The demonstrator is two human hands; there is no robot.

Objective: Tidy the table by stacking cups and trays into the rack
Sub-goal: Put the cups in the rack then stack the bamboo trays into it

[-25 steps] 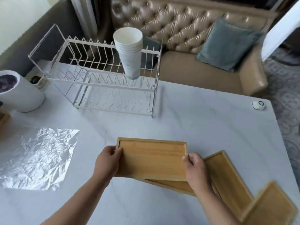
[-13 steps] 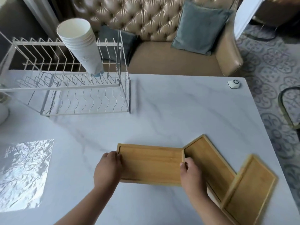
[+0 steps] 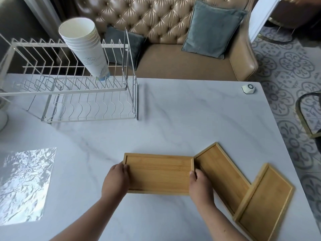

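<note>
Both hands grip one wooden tray [image 3: 159, 173] by its short ends, low on the white marble table [image 3: 182, 119]. The left hand [image 3: 116, 181] is curled around the tray's left end, fingers closed over the rim with the thumb side on top; the right hand [image 3: 199, 186] is closed on the right end in the same way, fingertips hooked over the raised edge. The tray lies flat or nearly flat, open side up, long side running left to right; whether it is resting on the table or just lifted off it cannot be told. Its right end touches or slightly overlaps a second tray [image 3: 222, 178], which lies on the table at an angle, and a third tray [image 3: 264, 202] sits at the lower right of that one, its rim overlapping the second tray's far corner. The wire dish rack [image 3: 83, 101] stands well apart from the trays at the far left of the table, with a tilted stack of white paper cups [image 3: 85, 47] standing in its upper tier near the right end. A crumpled sheet of foil [image 3: 24, 185] lies flat at the left edge, and a small white puck [image 3: 248, 88] sits near the far right corner
</note>
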